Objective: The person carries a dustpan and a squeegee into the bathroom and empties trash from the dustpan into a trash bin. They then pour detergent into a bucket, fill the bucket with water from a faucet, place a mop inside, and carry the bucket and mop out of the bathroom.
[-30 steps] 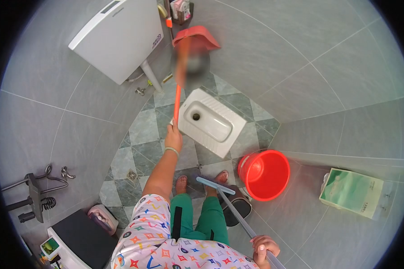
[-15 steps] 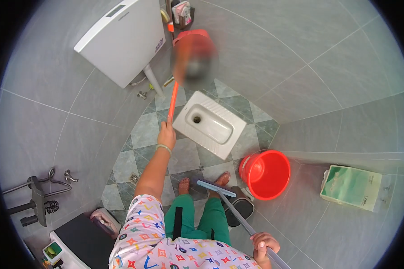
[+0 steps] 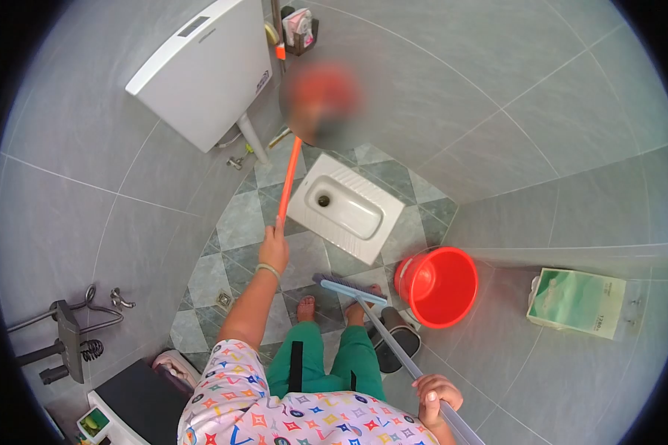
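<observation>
My left hand [image 3: 274, 248] is stretched forward, its fingers wrapped round a long orange handle [image 3: 290, 178]. A blurred patch with red in it hides the far end of that handle, so I cannot tell what it joins. My right hand [image 3: 436, 393], low on the right, grips the grey pole of a floor brush [image 3: 397, 345]. The brush's light blue head with dark bristles hangs in front of my feet. Between the far blurred patch and my feet, a white squat toilet [image 3: 371, 194] is set in the tiled floor.
A red bucket [image 3: 441, 288] stands to the right, beside a dark grey bin [image 3: 395, 347]. A white cistern [image 3: 208, 70] hangs at upper left, with a pipe and tap below. Shower fittings [image 3: 68, 341] are on the left wall, a green tissue pack [image 3: 577, 302] on the right.
The orange handle has swung slightly, its far end going right, and my left hand sits a little lower. The brush head has shifted slightly up and left. Both grips stay the same.
</observation>
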{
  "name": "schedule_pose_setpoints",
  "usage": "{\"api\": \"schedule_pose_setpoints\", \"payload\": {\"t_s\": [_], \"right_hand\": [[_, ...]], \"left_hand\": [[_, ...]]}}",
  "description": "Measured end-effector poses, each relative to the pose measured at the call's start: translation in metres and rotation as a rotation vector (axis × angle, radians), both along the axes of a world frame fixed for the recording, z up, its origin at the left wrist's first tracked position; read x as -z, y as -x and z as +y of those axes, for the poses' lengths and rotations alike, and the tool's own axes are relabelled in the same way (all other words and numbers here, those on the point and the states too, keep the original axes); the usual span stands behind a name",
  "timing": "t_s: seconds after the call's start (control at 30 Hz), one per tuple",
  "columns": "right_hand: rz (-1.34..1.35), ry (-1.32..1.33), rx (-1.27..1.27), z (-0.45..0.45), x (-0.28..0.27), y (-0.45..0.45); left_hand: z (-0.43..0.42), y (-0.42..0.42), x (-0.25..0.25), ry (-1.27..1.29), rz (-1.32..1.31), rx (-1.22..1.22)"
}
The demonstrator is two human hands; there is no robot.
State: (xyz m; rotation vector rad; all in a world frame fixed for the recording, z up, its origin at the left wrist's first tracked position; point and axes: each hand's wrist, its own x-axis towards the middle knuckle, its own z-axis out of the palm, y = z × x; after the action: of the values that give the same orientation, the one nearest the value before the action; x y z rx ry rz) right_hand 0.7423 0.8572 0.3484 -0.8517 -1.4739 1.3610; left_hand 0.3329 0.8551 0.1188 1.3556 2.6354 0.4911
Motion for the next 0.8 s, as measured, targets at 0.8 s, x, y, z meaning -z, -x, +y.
{"api": "schedule_pose_setpoints", "payload": {"t_s": [0.8], "right_hand": [[0.036, -0.011, 0.003, 0.023, -0.023, 0.026]], "left_hand": [[0.027, 0.0, -0.043, -0.069, -0.049, 0.077]]}}
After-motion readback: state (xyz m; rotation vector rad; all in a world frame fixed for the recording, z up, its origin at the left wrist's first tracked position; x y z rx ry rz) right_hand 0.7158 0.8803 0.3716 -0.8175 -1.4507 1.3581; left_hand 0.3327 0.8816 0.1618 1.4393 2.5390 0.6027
